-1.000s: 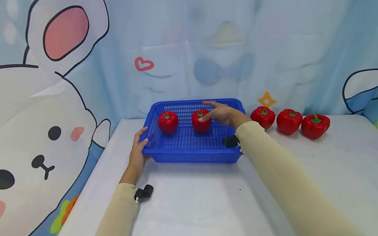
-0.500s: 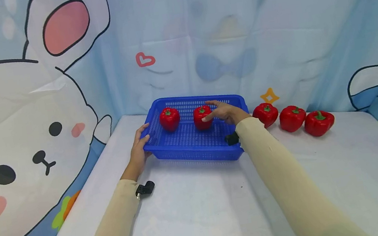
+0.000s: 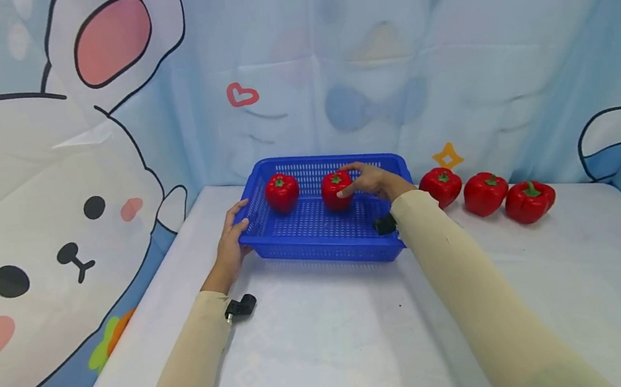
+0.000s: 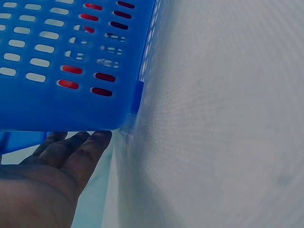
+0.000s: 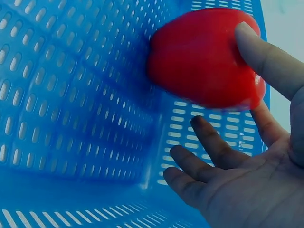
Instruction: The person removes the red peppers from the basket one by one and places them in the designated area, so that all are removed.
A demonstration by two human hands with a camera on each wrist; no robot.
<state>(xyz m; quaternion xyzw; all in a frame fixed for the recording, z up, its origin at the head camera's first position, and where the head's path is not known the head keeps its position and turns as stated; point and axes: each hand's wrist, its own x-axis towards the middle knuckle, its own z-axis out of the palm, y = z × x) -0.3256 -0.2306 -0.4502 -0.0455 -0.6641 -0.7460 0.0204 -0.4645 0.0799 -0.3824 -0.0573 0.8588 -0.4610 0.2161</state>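
Observation:
In the head view, a blue plastic basket [image 3: 319,249] with slotted walls stands on the table. Two red bell peppers are in it: one at the left [image 3: 282,193] and another nearer the middle [image 3: 337,191]. My right hand [image 3: 373,181] reaches in over the right side and pinches the middle pepper between thumb and index finger. In the right wrist view, the thumb lies on this pepper [image 5: 204,59] while the other fingers are spread below it. My left hand [image 3: 229,246] holds the basket's left rim; its fingertips meet the basket edge in the left wrist view [image 4: 61,159].
Three more red bell peppers [image 3: 486,193] sit in a row on the white table [image 3: 334,350], right of the basket. A cartoon-printed curtain [image 3: 274,31] hangs close behind the basket and along the left side.
The whole head view has shifted slightly, with the scene a little higher and to the right. Both hands, the basket and the peppers keep nearly the same positions relative to each other.

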